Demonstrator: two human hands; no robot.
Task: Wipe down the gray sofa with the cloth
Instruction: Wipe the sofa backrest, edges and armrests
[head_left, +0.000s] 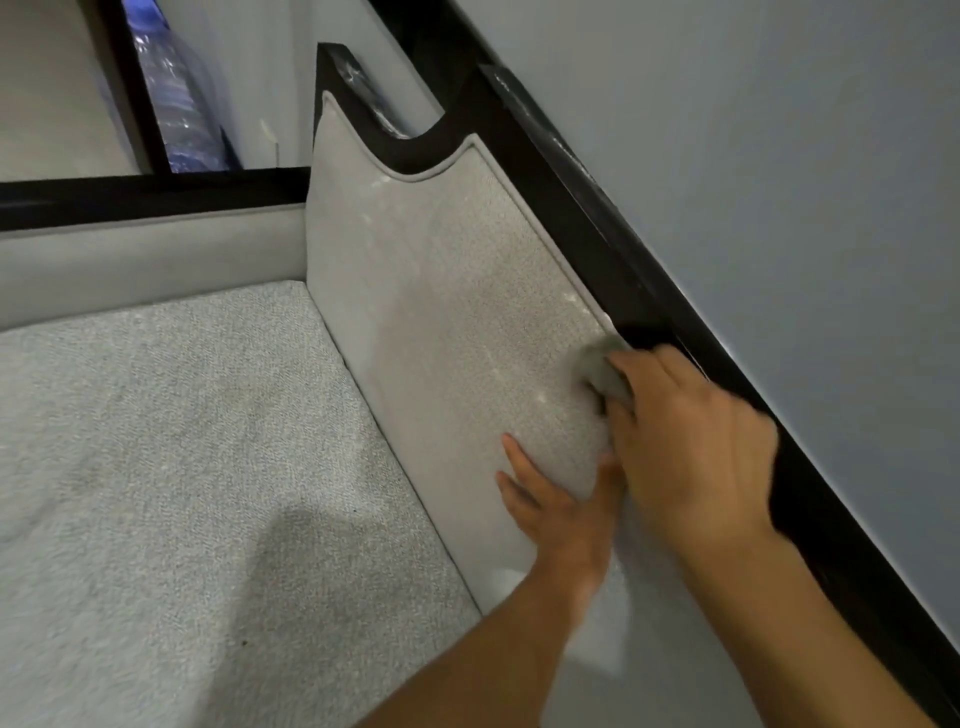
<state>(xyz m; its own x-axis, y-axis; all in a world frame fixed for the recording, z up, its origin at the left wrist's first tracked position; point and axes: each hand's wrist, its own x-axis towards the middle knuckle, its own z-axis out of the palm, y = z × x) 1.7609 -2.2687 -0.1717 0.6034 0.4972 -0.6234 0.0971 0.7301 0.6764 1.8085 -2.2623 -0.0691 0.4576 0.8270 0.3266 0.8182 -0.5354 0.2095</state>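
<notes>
A gray sofa is seen from above, its textured seat cushion spread below and to the left of both hands. The right hand is closed around a small gray cloth, which is bunched at the fingertips and pressed against the upper edge of the sofa's pale back cushion, just beside the dark wooden frame that runs diagonally past the knuckles. The cloth and the fingers are slightly blurred. The left hand is laid open and flat on the same back cushion, just below the right hand, with the thumb touching or nearly touching the right hand's edge and the fingers pointed up the cushion. Faint pale streaks are seen on the fabric above the cloth. Beyond the frame, a plain gray-blue wall is seen. Far from the hands, past the sofa's padded armrest, a clear plastic bottle is seen.
</notes>
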